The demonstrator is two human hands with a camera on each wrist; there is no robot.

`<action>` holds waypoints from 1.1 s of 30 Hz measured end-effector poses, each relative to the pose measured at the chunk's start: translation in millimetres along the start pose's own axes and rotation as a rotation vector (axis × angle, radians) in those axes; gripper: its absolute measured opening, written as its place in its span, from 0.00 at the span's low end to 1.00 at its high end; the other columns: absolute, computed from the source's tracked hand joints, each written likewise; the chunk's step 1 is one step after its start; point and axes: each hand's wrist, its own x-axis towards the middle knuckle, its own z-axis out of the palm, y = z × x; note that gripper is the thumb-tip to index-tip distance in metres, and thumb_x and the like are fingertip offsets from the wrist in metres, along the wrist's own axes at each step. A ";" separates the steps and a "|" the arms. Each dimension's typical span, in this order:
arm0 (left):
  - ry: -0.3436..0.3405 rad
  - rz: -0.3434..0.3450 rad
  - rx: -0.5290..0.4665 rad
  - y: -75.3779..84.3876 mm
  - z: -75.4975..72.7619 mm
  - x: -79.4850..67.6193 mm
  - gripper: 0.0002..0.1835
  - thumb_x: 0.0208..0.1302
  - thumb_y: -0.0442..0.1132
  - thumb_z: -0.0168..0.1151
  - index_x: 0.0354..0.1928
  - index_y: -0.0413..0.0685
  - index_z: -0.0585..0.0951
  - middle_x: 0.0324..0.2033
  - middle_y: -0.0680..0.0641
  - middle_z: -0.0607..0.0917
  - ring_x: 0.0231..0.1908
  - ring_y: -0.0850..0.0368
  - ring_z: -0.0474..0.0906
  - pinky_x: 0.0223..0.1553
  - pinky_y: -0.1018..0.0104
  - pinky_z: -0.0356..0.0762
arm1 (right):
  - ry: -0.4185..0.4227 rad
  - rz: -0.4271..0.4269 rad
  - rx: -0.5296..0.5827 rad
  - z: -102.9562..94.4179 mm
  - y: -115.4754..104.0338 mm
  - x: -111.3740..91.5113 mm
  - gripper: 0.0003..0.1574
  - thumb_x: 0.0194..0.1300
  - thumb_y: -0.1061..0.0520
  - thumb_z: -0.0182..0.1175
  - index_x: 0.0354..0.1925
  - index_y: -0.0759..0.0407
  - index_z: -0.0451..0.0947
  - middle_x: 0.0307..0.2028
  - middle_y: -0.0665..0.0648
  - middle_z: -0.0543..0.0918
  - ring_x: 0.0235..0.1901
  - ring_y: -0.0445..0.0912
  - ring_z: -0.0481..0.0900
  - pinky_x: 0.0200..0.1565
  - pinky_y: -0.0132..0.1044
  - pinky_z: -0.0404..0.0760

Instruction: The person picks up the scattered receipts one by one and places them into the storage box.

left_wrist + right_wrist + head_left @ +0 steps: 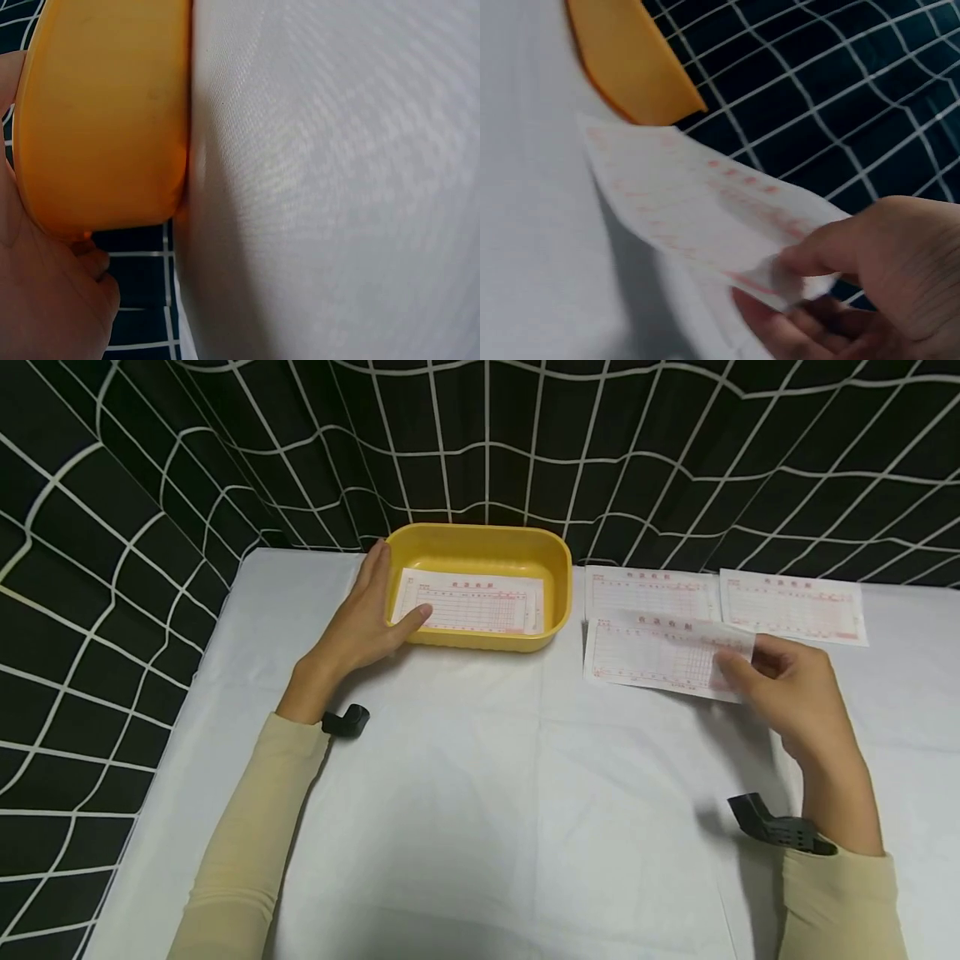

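At the left end of a yellow plastic tray [480, 642], my left hand [360, 618] grips the corner, its thumb over the front rim and its fingers along the outer side. Inside the tray lie white paper slips with red print [465, 602]. My right hand [802, 702] pinches the right end of another red-printed slip [645, 652] between thumb and fingers. In the right wrist view, that slip [682, 195] is lifted and slightly bent. The tray's outer wall [112, 120] fills the left of the left wrist view.
Behind the held slip, a similar slip [652, 589] lies partly covered on the white cloth [450, 793]. One more slip [795, 610] lies to its right. A black curtain with white netting [510, 460] stands along the table's back and left side.
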 end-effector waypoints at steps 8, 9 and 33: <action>0.007 0.004 -0.007 -3.0 -1.9 -2.3 0.58 0.71 0.67 0.58 0.86 0.52 0.35 0.87 0.49 0.36 0.86 0.47 0.43 0.84 0.42 0.52 | 0.024 0.037 0.169 -12.2 -23.1 7.2 0.06 0.70 0.61 0.68 0.41 0.48 0.86 0.28 0.29 0.86 0.29 0.25 0.83 0.31 0.20 0.82; 0.007 0.003 -0.006 -3.2 -1.9 -2.4 0.59 0.71 0.67 0.58 0.86 0.52 0.35 0.87 0.49 0.36 0.86 0.47 0.43 0.84 0.42 0.52 | 0.040 0.038 0.201 -13.1 -25.9 8.5 0.08 0.69 0.61 0.69 0.39 0.46 0.86 0.27 0.31 0.87 0.29 0.26 0.84 0.31 0.21 0.83; 0.012 0.018 -0.023 -1.8 -2.5 -0.6 0.58 0.70 0.68 0.58 0.87 0.52 0.36 0.87 0.48 0.36 0.86 0.47 0.43 0.84 0.42 0.52 | 0.230 -0.078 0.227 -6.5 -114.6 40.1 0.10 0.69 0.64 0.67 0.48 0.58 0.89 0.34 0.39 0.85 0.30 0.32 0.84 0.37 0.17 0.83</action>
